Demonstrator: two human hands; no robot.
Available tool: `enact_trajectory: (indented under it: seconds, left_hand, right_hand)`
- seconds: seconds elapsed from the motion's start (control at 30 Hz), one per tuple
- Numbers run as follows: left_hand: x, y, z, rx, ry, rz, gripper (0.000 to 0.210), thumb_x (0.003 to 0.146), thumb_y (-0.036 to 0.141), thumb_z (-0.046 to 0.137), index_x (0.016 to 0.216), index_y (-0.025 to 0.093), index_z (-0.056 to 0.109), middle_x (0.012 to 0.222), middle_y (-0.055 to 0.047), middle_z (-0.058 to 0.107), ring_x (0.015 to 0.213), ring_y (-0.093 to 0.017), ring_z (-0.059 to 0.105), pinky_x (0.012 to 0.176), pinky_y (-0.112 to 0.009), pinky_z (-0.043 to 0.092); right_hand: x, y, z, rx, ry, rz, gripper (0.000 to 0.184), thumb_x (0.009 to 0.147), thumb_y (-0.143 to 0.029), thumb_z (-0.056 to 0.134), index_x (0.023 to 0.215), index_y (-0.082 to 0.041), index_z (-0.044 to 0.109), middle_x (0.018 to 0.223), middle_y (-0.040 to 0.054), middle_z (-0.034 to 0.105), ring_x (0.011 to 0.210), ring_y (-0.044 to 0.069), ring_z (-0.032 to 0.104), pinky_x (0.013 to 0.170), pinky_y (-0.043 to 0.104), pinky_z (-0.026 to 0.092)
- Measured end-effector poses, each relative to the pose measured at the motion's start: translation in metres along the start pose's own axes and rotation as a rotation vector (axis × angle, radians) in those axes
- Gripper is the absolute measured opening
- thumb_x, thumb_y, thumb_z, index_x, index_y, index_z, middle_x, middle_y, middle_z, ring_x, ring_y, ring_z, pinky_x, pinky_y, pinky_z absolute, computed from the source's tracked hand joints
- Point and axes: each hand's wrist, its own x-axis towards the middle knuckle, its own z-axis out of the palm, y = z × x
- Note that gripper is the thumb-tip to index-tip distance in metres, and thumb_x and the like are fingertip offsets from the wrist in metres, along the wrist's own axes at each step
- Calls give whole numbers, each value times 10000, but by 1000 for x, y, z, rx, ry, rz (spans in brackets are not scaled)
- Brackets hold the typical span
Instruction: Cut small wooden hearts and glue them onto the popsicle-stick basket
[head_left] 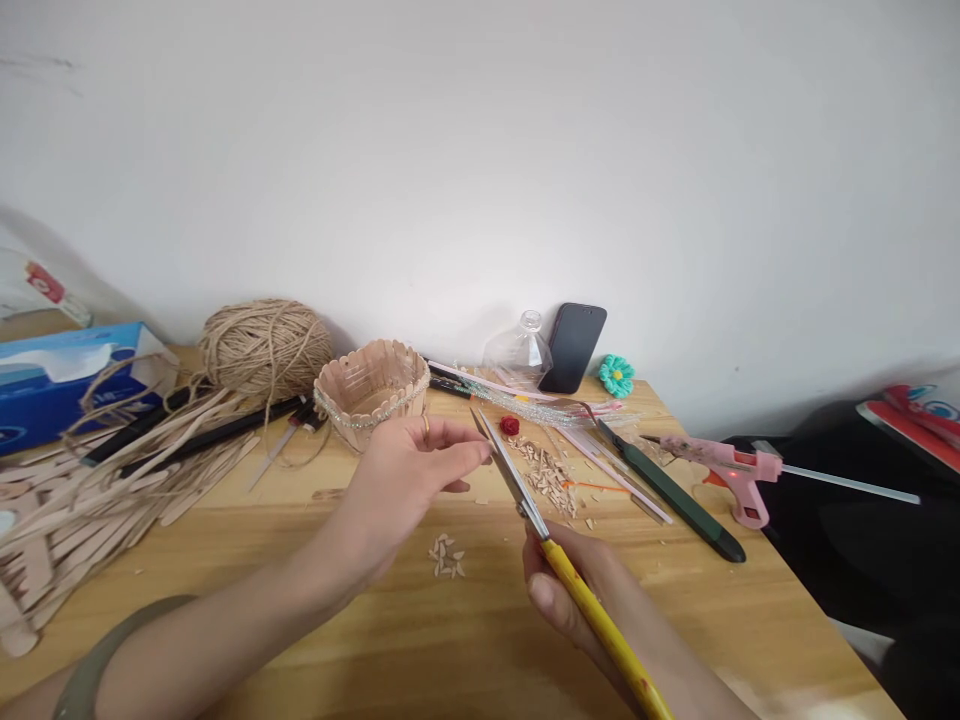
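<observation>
Yellow-handled scissors, their narrow metal blades slightly parted, slant forward and leftward in the right hand.

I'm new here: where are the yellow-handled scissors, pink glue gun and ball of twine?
Yellow-handled scissors (573, 584): head view, on the yellow handle.
Pink glue gun (739, 463): head view, on its body.
Ball of twine (266, 345): head view, on its wound front.
</observation>
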Motion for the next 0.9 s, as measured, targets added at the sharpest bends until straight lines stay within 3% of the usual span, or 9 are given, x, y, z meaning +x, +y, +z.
enact_trajectory:
  seconds: [0.3, 0.9]
  left_hand:
    - [4, 4, -5, 17, -79, -36, 62, 630, 225, 676, 584, 184, 680, 641, 1, 654, 642, -117, 549, 589, -214, 451]
    - [6, 8, -7, 17, -110, -47, 52, 625, 213, 680, 585, 182, 682, 643, 4, 652, 627, -109, 551, 579, -209, 462]
  right_hand:
    - [-9, -4, -4, 63, -13, 16, 556, 732, -747, 376, 747, -194, 439, 722, 13, 418, 666, 154, 367, 539, 253, 296]
    - [-3, -5, -1, 25, 6, -20, 526, 760, -713, 378, 681, -193, 386, 638, -33, 338, 595, 122, 282, 521, 255, 221]
